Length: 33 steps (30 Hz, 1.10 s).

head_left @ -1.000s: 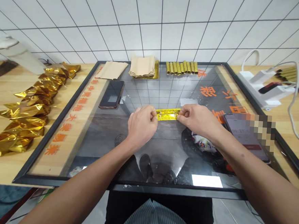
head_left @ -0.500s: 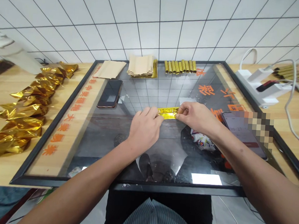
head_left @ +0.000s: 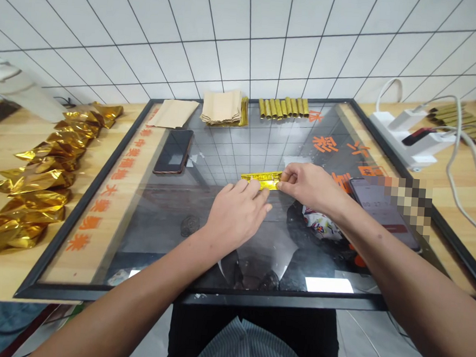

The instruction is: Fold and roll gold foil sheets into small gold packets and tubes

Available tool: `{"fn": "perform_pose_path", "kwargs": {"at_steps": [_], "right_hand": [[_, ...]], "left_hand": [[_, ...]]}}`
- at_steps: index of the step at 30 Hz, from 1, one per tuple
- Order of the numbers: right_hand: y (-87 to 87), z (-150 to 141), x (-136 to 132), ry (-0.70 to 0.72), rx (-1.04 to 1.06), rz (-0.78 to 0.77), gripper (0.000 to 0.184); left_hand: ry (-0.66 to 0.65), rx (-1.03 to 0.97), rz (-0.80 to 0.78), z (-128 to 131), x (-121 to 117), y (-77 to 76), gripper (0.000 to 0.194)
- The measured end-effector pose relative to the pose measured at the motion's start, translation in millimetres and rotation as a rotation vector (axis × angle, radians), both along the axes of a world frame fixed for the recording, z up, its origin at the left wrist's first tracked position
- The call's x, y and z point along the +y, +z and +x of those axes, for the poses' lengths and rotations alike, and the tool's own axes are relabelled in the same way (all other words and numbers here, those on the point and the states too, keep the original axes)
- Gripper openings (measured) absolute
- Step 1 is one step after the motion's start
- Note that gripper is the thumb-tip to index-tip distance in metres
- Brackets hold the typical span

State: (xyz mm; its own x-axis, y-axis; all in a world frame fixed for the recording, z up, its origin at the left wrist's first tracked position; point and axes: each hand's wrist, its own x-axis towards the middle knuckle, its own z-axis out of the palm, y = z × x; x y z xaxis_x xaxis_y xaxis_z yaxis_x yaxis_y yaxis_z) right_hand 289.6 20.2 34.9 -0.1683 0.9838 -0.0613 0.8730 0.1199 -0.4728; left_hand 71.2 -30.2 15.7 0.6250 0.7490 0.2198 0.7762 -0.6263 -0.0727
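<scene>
A narrow folded strip of gold foil paper lies on the glass panel in the middle. My right hand pinches the strip's right end with thumb and fingers closed on it. My left hand lies flat with its fingers stretched out, fingertips pressing on the strip's near edge. A row of rolled gold foil tubes sits at the panel's far edge, next to a stack of tan paper sheets and a single tan sheet.
Folded gold foil pieces lie in a line on the wooden table at left. A dark phone rests on the glass, another phone at right. A white power strip with cables sits at far right, more gold tubes beyond.
My left hand has let go of its pinch on the strip's left end and flattened, fingers sliding onto the foil. The right hand keeps its pinch.
</scene>
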Motion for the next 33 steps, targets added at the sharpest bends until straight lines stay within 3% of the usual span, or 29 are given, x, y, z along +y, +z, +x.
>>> {"fn": "perform_pose_path", "kwargs": {"at_steps": [10,13,16,18,21,26,33], "right_hand": [[8.9,4,-5,0.008,0.025,0.032,0.008],[13.3,4,-12,0.14,-0.011,0.164,0.009],[13.9,1,-18,0.346,-0.075,0.257,0.019],[13.3,-2,-23,0.403,-0.149,0.271,0.028],[13.0,-8,-31,0.428,-0.318,0.275,0.034],[16.4,-20,-43,0.4,-0.551,0.294,0.026],[18.8,-22,-38,0.471,-0.632,0.349,0.021]], "left_hand": [[0.049,0.011,-0.027,5,2,4.4,0.036],[0.057,0.001,-0.034,5,2,4.3,0.035],[0.061,-0.01,-0.042,5,2,3.6,0.035],[0.065,-0.014,-0.045,5,2,3.2,0.036],[0.064,-0.02,-0.043,5,2,2.8,0.036],[0.061,-0.033,-0.056,2,1,3.0,0.037],[0.02,-0.124,-0.093,-14,7,-2.4,0.03]]}}
